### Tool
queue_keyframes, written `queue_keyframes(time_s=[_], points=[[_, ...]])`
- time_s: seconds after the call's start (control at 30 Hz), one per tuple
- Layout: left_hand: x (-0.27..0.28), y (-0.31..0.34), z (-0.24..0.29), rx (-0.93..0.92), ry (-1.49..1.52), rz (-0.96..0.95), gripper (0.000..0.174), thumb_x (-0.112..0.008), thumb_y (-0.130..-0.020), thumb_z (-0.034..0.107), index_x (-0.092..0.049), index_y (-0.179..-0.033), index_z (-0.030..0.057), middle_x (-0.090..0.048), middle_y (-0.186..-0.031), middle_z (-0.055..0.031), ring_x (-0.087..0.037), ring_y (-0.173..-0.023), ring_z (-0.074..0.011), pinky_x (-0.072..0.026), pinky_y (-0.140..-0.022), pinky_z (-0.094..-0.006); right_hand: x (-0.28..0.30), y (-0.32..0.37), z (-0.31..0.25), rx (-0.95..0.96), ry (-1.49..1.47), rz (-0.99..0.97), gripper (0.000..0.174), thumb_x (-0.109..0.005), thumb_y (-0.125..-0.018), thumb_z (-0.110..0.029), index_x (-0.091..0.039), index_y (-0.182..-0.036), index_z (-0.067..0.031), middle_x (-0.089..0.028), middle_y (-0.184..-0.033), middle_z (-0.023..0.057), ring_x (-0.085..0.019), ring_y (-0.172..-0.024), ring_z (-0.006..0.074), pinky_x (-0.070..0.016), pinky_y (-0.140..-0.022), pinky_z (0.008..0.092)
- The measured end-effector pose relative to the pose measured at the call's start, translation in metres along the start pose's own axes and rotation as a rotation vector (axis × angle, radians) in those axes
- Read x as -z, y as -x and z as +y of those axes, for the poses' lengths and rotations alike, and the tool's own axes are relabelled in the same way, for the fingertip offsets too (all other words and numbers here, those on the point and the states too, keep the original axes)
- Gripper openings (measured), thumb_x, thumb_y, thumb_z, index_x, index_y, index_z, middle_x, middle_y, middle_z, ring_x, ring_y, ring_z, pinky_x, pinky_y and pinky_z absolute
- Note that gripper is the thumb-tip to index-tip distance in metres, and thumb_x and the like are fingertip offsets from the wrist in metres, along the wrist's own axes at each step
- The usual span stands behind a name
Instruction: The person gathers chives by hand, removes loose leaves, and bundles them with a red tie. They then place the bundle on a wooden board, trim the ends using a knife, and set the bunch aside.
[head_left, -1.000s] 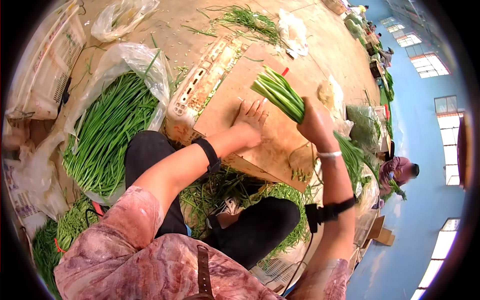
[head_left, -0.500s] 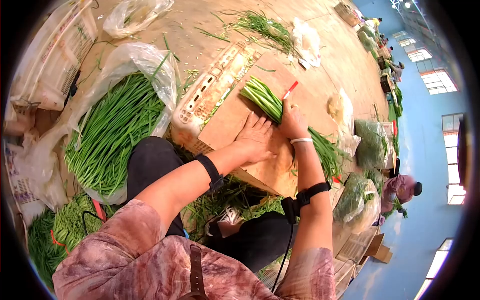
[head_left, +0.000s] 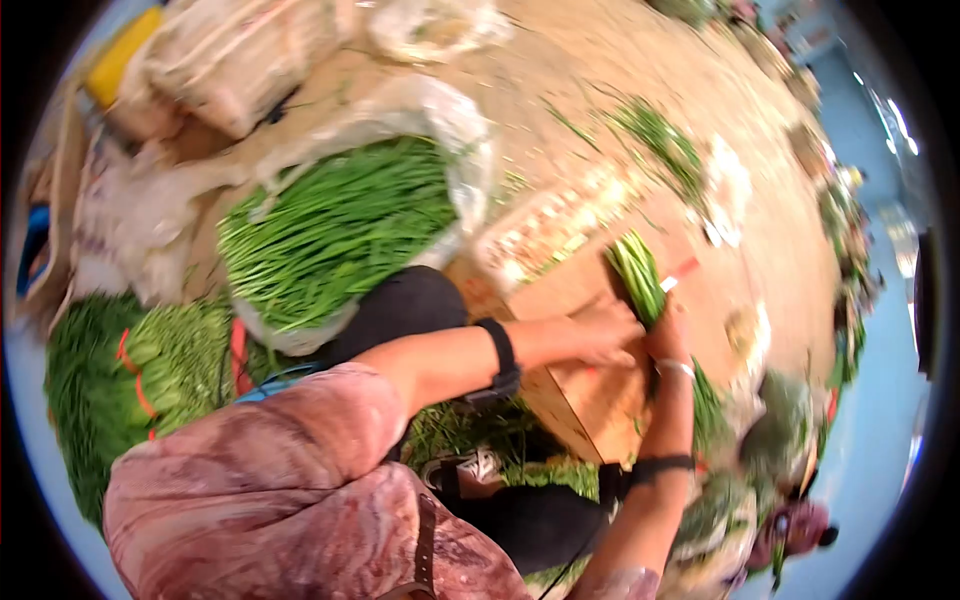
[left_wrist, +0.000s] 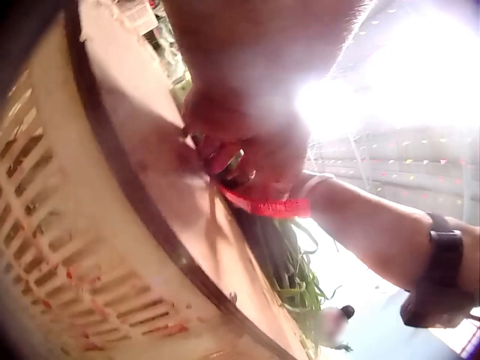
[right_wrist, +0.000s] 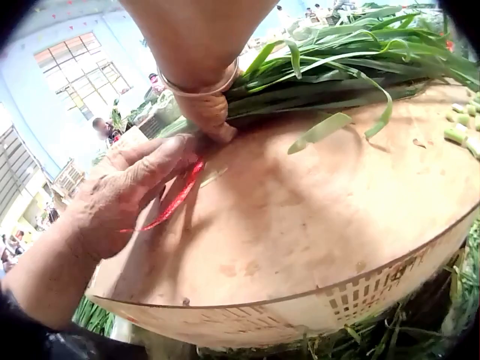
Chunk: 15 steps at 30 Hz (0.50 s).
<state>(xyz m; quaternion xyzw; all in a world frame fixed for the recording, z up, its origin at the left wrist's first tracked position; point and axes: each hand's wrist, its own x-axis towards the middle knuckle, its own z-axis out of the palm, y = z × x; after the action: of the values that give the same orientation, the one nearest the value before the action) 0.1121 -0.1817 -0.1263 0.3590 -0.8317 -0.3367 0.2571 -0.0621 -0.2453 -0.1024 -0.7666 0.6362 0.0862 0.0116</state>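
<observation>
On a tan board (head_left: 560,285), my right hand (head_left: 668,335) grips a bunch of garlic chives (head_left: 632,270), its leafy ends trailing toward me in the head view. My left hand (head_left: 608,332) is close beside it, thumb and fingers curled together at the bunch. A thin red tie strip (right_wrist: 176,201) runs from those left fingertips, and the left hand pinches it. Another length of red strip (head_left: 683,270) sticks out past the right hand. In the left wrist view the strip (left_wrist: 270,206) shows red below the fingers; the fingertips there are partly hidden.
The board lies on a plastic crate (left_wrist: 45,247). Left of it, a clear bag holds loose chives (head_left: 340,225). Bunches with red bands (head_left: 150,370) lie at the far left. Trimmings (head_left: 655,140) litter the floor ahead. Another person (head_left: 800,527) sits at the right.
My left hand has lifted from lying flat on the board and now pinches the red strip by the bunch. My right hand has brought the chives down onto the board. The head view has swung left.
</observation>
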Motion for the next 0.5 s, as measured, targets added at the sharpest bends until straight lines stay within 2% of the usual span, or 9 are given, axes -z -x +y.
queue_keyframes(time_s=[0.07, 0.13, 0.17, 0.23, 0.27, 0.3, 0.37, 0.4, 0.5], points=[[0.02, -0.018, 0.012, 0.24, -0.013, -0.289, 0.055, -0.063, -0.076, 0.04, -0.051, -0.114, 0.002, -0.052, -0.114, -0.0164, -0.042, -0.116, -0.0323, -0.0282, -0.093, -0.0581, 0.009, 0.007, -0.006, 0.027, 0.045, 0.003, 0.062, -0.06, -0.077, -0.017, -0.033, -0.132, -0.008, -0.057, -0.102, 0.0221, -0.058, -0.091, 0.038, -0.0491, -0.072, 0.0463], [0.023, -0.023, 0.019, -0.043, 0.018, 0.3, 0.058, -0.057, -0.081, 0.043, -0.048, -0.122, 0.0035, -0.048, -0.125, -0.0158, -0.036, -0.125, -0.0305, -0.0218, -0.1, -0.0577, -0.04, -0.019, 0.042, 0.239, 0.054, 0.054, 0.071, -0.066, -0.073, -0.027, -0.032, -0.132, -0.0064, -0.056, -0.1, 0.0237, -0.056, -0.094, 0.0394, -0.0484, -0.076, 0.0453], [0.019, -0.038, 0.015, -0.036, 0.01, 0.309, 0.058, -0.057, -0.081, 0.043, -0.048, -0.122, 0.0035, -0.048, -0.125, -0.0158, -0.036, -0.125, -0.0305, -0.0218, -0.1, -0.0577, -0.045, -0.017, 0.047, 0.356, 0.142, 0.127, 0.075, -0.067, -0.072, -0.029, -0.03, -0.133, -0.0054, -0.056, -0.1, 0.0243, -0.056, -0.094, 0.0397, -0.0481, -0.076, 0.0458], [0.005, -0.065, -0.006, -0.094, -0.359, 0.677, 0.064, -0.049, -0.084, 0.047, -0.041, -0.131, 0.0053, -0.041, -0.134, -0.0146, -0.027, -0.132, -0.0282, -0.0116, -0.107, -0.0558, -0.039, -0.014, 0.033, 0.49, 0.23, 0.202, 0.078, -0.069, -0.071, -0.03, -0.029, -0.133, -0.0044, -0.056, -0.1, 0.0248, -0.056, -0.094, 0.0401, -0.0478, -0.077, 0.0463], [0.004, -0.063, -0.019, -0.082, -0.369, 0.683, 0.064, -0.049, -0.084, 0.047, -0.041, -0.131, 0.0053, -0.041, -0.134, -0.0146, -0.027, -0.132, -0.0282, -0.0116, -0.107, -0.0558, -0.015, 0.003, 0.007, 0.268, 0.103, 0.132, 0.085, -0.071, -0.069, -0.031, -0.026, -0.135, -0.0041, -0.056, -0.103, 0.0253, -0.056, -0.093, 0.0404, -0.0475, -0.076, 0.047], [0.001, -0.063, -0.034, -0.01, -0.336, 0.496, 0.065, -0.048, -0.084, 0.048, -0.039, -0.133, 0.0057, -0.039, -0.136, -0.0137, -0.024, -0.134, -0.0283, -0.0086, -0.108, -0.0554, 0.008, 0.012, -0.009, 0.048, -0.021, 0.06, 0.092, -0.074, -0.067, -0.033, -0.023, -0.137, -0.0039, -0.056, -0.106, 0.0258, -0.056, -0.092, 0.0407, -0.0472, -0.076, 0.0477], [0.014, -0.057, -0.033, 0.06, -0.284, 0.257, 0.068, -0.045, -0.086, 0.049, -0.033, -0.137, 0.0053, -0.038, -0.137, -0.0148, -0.023, -0.134, -0.0307, -0.0052, -0.109, -0.0544, 0.032, 0.013, -0.013, 0.045, -0.038, -0.022, 0.098, -0.076, -0.064, -0.034, -0.02, -0.139, -0.0037, -0.053, -0.111, 0.0266, -0.055, -0.096, 0.041, -0.0465, -0.079, 0.0477], [0.012, -0.056, -0.037, 0.073, -0.287, 0.244, 0.068, -0.045, -0.086, 0.049, -0.033, -0.137, 0.0053, -0.038, -0.137, -0.0148, -0.023, -0.134, -0.0307, -0.0052, -0.109, -0.0544, 0.036, 0.017, -0.017, 0.026, -0.06, -0.114, 0.105, -0.078, -0.061, -0.035, -0.017, -0.14, -0.0036, -0.05, -0.117, 0.0274, -0.053, -0.1, 0.0412, -0.0458, -0.082, 0.0477], [0.006, -0.062, -0.042, 0.032, -0.344, 0.309, 0.067, -0.046, -0.085, 0.048, -0.038, -0.133, 0.003, -0.04, -0.136, -0.0136, -0.025, -0.133, -0.0307, -0.0069, -0.108, -0.0559, 0.034, 0.025, -0.016, 0.069, -0.051, 0.001, 0.103, -0.075, -0.065, -0.033, -0.014, -0.141, -0.002, -0.031, -0.138, 0.0263, -0.036, -0.124, 0.0409, -0.0347, -0.099, 0.0462]])
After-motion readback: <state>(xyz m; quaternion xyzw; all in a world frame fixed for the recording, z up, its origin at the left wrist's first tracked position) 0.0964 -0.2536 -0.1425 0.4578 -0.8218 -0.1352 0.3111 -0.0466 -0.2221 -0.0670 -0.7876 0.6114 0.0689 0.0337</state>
